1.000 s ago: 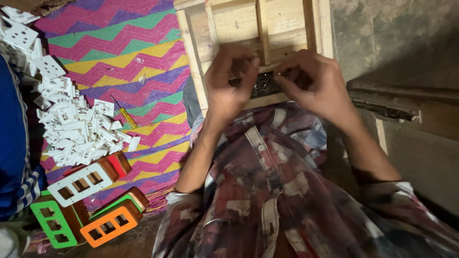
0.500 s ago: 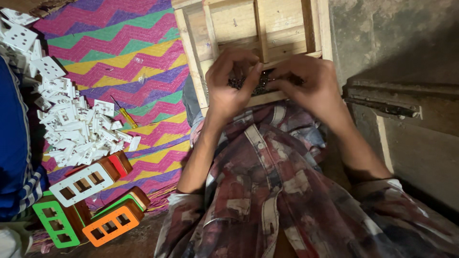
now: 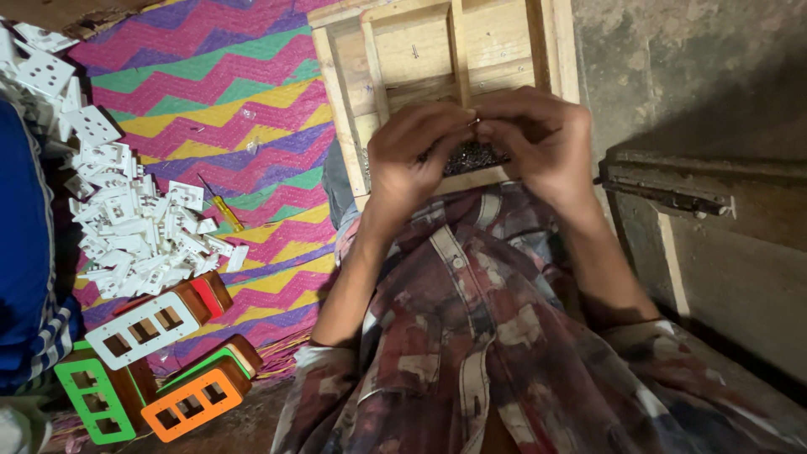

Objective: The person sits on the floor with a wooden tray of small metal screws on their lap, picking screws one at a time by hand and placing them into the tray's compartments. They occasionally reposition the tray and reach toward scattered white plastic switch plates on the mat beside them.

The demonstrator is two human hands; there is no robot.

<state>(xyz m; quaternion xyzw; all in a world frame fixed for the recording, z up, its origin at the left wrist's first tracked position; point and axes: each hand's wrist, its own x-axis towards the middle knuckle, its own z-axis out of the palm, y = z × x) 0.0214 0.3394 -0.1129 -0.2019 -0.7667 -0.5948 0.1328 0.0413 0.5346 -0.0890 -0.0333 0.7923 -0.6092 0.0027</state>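
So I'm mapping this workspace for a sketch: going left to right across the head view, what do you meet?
Blue cloth → pile of white plastic plates → yellow-handled screwdriver → left hand → right hand → metal door bolt.

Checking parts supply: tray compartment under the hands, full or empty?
Not empty: the wooden tray compartment holds small dark parts, seen between both hands. How full: cannot tell.

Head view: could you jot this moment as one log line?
left hand: over dark small parts | right hand: pinching a small piece, fingertips meeting | wooden tray: beneath | white plates pile: on mat
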